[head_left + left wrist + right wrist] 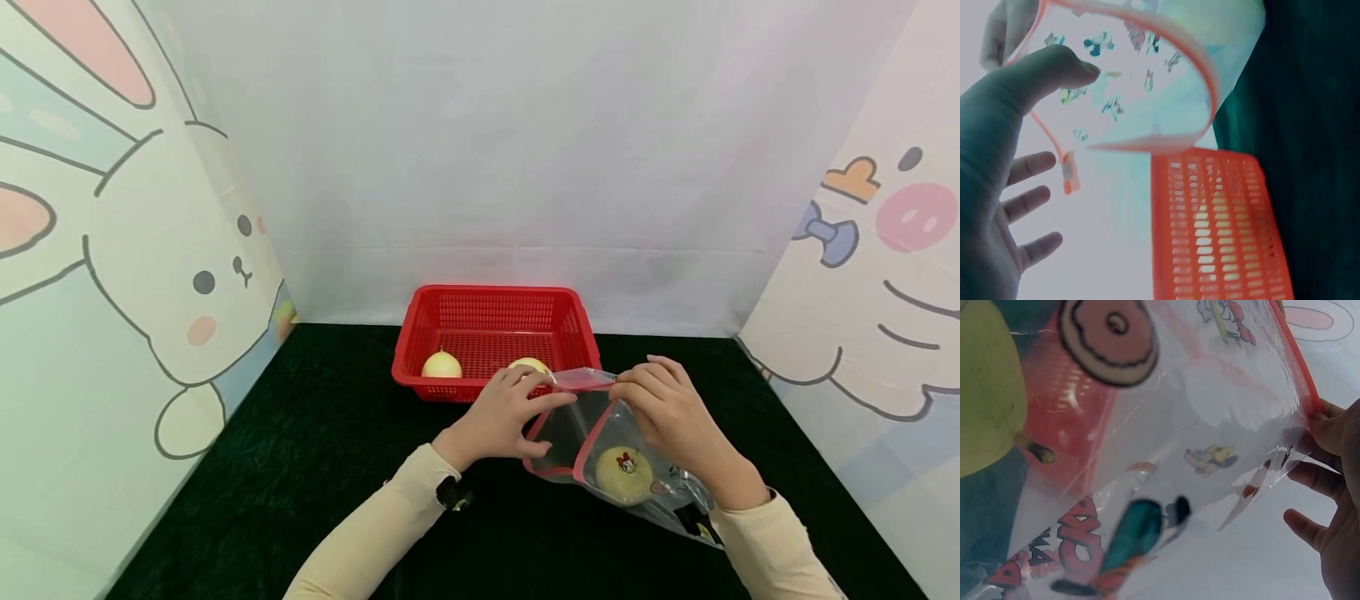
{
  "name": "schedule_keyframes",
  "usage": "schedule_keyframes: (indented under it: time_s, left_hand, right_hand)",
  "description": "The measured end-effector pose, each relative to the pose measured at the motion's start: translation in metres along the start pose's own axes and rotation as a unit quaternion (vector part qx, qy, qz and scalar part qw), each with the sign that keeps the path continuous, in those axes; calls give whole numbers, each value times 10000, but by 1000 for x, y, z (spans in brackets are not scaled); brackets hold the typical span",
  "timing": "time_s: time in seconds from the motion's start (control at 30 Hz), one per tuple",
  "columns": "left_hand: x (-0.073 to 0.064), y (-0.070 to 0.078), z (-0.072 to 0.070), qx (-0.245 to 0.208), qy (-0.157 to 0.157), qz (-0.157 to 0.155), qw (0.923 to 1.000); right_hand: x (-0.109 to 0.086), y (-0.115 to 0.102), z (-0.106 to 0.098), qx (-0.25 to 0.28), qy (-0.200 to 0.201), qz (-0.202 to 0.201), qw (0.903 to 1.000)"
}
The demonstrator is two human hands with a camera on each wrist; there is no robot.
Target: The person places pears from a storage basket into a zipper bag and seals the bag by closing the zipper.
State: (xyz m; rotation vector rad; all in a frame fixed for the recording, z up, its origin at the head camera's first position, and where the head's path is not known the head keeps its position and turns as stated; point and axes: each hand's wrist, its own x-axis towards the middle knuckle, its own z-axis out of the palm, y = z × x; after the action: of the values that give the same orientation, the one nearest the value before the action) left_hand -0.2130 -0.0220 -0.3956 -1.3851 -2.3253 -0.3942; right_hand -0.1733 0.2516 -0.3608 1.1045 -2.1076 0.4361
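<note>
A clear plastic zip bag (pixel 558 435) with pink edging and cartoon prints lies tilted between the hands, its mouth toward the red basket. Inside it sits a pale yellow pear (pixel 624 485), whose brown stem shows in the right wrist view. My right hand (pixel 671 417) pinches the bag's pink top edge at the right corner. My left hand (pixel 506 417) is at the left side of the mouth with fingers spread and thumb apart. In the left wrist view, the left thumb (pixel 1054 72) overlaps the bag's gaping mouth, and the other fingers extend below its edge.
Behind the bag stands a red plastic basket (pixel 495 291) with a pear (pixel 441 366) at its left and another pear (pixel 529 364) partly hidden by the left hand. Dark green cloth (pixel 300 467) covers the table. Printed curtains (pixel 510 167) enclose the back and sides.
</note>
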Motion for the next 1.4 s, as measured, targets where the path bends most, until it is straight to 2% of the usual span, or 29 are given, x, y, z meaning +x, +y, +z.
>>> schedule_keyframes:
  time_s: [0.3,0.47,0.7,0.9,1.03,1.4]
  left_hand:
    - [0,-24,-7,89,244,-391,9989]
    - [3,-36,-4,128,169,-686,9974]
    - [10,-51,2,58,229,-1000,9947]
    - [19,-60,5,293,-117,-1332,9906]
    - [24,-67,9,250,-372,-1599,9861]
    - [38,-80,23,214,-1051,-2389,9651]
  right_hand:
    - [3,1,0,73,144,-202,9997]
    - [3,2,0,111,168,-231,9995]
    - [3,2,0,112,153,-232,9996]
    - [3,2,1,93,207,-272,9994]
    - [3,2,1,106,207,-249,9994]
    - [3,1,0,160,233,-244,9993]
